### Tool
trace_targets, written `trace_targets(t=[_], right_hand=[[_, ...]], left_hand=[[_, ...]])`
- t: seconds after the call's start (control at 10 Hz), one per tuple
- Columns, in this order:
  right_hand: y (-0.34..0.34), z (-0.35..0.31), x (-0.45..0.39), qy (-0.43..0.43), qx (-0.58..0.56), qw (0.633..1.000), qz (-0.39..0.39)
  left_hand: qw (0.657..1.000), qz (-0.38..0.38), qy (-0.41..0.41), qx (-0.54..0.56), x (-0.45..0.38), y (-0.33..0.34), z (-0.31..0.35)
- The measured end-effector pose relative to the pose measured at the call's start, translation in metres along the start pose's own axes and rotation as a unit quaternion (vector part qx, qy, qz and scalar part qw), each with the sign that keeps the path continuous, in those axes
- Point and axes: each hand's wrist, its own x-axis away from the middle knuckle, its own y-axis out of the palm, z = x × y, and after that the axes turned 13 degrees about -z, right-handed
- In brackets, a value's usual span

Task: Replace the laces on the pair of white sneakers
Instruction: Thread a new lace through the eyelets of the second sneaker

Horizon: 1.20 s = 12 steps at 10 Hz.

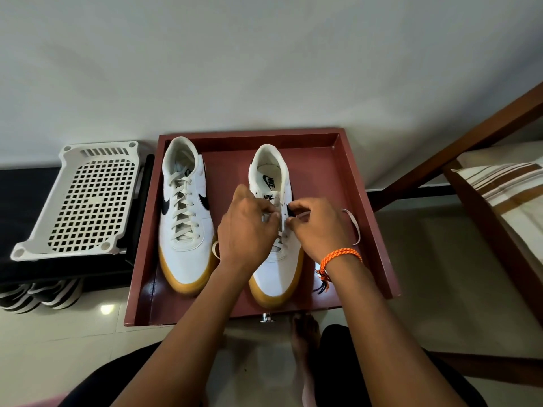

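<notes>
Both hands work over the right-hand sneaker (274, 230) in the reddish tray (364, 183). It lies directly under the fingertips, long axis running away from the person, gum toe nearest them and heel opening farthest. The left hand (248, 227) has its fingers curled in a pinch at the eyelet row, apparently on the white lace (352, 223) (the contact itself is hidden). The right hand (316, 227) is curled too, thumb and forefinger pinched just beside the opposite eyelets; what it holds I cannot tell for certain. Lace slack loops outward past the right hand and shows again beside the left wrist. The next threading seems to run crosswise to the shoe, between the two hands, which are equally near. The other sneaker (183, 212), already laced, lies parallel, beyond the left hand.
</notes>
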Motion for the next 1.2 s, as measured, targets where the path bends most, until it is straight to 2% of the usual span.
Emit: trace_targets(t=[0.2, 0.3, 0.4, 0.5, 0.6, 0.7, 0.9, 1.0, 1.1, 1.2], right_hand=[[-0.008, -0.003, 0.004, -0.009, 0.015, 1.0, -0.02], [-0.006, -0.003, 0.004, -0.011, 0.019, 1.0, -0.018], [0.0, -0.001, 0.0, -0.012, 0.036, 0.999, 0.018], [0.006, 0.001, -0.003, 0.0, 0.063, 0.997, 0.052], [0.006, 0.001, -0.005, 0.037, -0.048, 0.998, 0.025], [-0.006, -0.005, -0.005, 0.043, -0.383, 0.922, -0.048], [-0.028, -0.011, 0.004, -0.15, -0.593, 0.773, -0.168], [-0.043, -0.018, 0.012, -0.242, -0.684, 0.663, -0.187], [-0.049, -0.014, 0.007, -0.197, -0.719, 0.647, -0.161], [-0.034, -0.001, -0.006, 0.006, -0.272, 0.961, -0.038]], left_hand=[[0.991, -0.039, -0.024, 0.126, -0.004, 0.001, -0.01], [0.99, -0.031, -0.029, 0.138, -0.002, 0.006, -0.008], [0.992, -0.031, -0.021, 0.122, -0.003, 0.007, -0.007], [0.991, -0.069, 0.004, 0.112, -0.006, 0.003, -0.011], [0.99, -0.097, 0.012, 0.105, -0.006, -0.003, -0.015], [0.991, -0.1, 0.006, 0.085, -0.004, -0.005, -0.015], [0.991, -0.095, -0.006, 0.09, -0.004, -0.004, -0.013], [0.991, -0.101, -0.011, 0.089, -0.003, -0.003, -0.012], [0.991, -0.098, 0.0, 0.09, -0.003, -0.004, -0.014], [0.991, -0.101, 0.005, 0.091, -0.003, -0.004, -0.016]])
